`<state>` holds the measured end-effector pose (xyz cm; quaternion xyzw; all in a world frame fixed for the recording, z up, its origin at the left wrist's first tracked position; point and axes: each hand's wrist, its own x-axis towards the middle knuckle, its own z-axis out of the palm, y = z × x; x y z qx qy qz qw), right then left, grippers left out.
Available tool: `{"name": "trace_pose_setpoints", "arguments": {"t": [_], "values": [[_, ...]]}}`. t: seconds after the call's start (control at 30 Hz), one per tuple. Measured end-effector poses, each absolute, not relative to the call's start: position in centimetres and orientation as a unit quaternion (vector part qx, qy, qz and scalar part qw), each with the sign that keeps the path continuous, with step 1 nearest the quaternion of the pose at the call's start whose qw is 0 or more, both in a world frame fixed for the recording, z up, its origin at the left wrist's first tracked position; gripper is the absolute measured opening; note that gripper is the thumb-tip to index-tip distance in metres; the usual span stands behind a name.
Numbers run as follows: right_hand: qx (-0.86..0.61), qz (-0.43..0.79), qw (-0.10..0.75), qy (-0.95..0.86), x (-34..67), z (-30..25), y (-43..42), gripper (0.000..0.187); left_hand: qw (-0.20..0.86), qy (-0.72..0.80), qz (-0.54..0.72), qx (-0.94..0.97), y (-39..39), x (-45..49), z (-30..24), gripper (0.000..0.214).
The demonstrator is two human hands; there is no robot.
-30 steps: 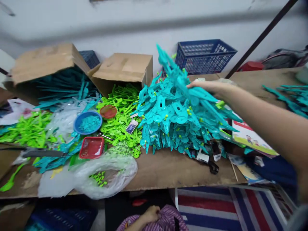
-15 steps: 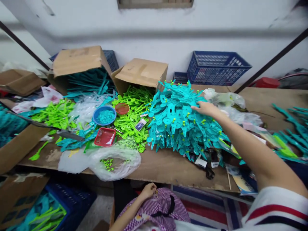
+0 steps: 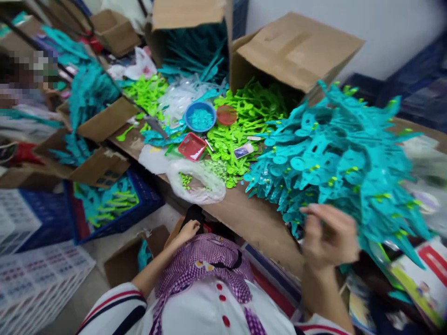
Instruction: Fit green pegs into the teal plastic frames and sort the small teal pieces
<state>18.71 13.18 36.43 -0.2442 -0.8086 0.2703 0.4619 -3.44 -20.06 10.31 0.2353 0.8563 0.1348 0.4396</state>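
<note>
My right hand is raised in front of the big pile of turquoise plastic pieces, which carry small yellow-green tips. Its fingers are loosely bent, thumb and index finger apart, and I see nothing between them; motion blurs it. My left hand rests by my lap at the edge of the checked apron, its fingers curled in. Whatever it may hold is hidden. Left of the turquoise pile lie many bright green plastic pieces. Near the table edge, a clear plastic bag holds tiny green parts.
A blue bowl of turquoise bits, a red lid and a red tray sit among the pieces. Cardboard boxes stand behind. A blue crate is on the floor at left. Another person is partly visible at far left.
The view has swung left and down. My right hand has come off the top of the turquoise pile and back towards me. My left hand stays by my lap.
</note>
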Motion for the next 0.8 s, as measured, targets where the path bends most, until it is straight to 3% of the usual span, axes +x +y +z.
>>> {"name": "trace_pose_setpoints", "arguments": {"t": [0.07, 0.13, 0.23, 0.37, 0.53, 0.67, 0.8], "values": [[-0.182, 0.358, 0.439, -0.804, 15.9, 33.0, 9.2, 0.028, 0.42, 0.876, 0.134, 0.197, -23.4, -3.0, 10.9, 0.025], [-0.172, 0.473, 0.356, -0.787, 13.4, 30.0, 5.9, 0.016, 0.406, 0.89, 0.133, 0.158, -26.4, -1.9, 11.3, 0.024], [-0.16, 0.561, 0.224, -0.781, 12.7, 26.6, 2.5, 0.016, 0.385, 0.907, 0.138, 0.097, -29.6, 0.1, 11.6, 0.023], [-0.134, 0.537, 0.137, -0.822, 15.8, 23.0, 2.1, 0.025, 0.362, 0.914, 0.176, 0.048, -30.3, 1.1, 11.0, 0.021], [-0.246, 0.475, 0.086, -0.841, 17.3, 20.5, 4.2, 0.045, 0.355, 0.9, 0.248, 0.049, -29.2, -0.7, 10.4, 0.018], [-0.296, 0.476, 0.048, -0.827, 14.6, 20.2, 3.6, 0.059, 0.338, 0.898, 0.279, 0.019, -30.5, -1.9, 10.0, 0.017], [-0.244, 0.483, 0.01, -0.841, 8.8, 20.0, 0.8, 0.066, 0.315, 0.899, 0.299, -0.061, -34.0, -3.5, 9.4, 0.02]]}}
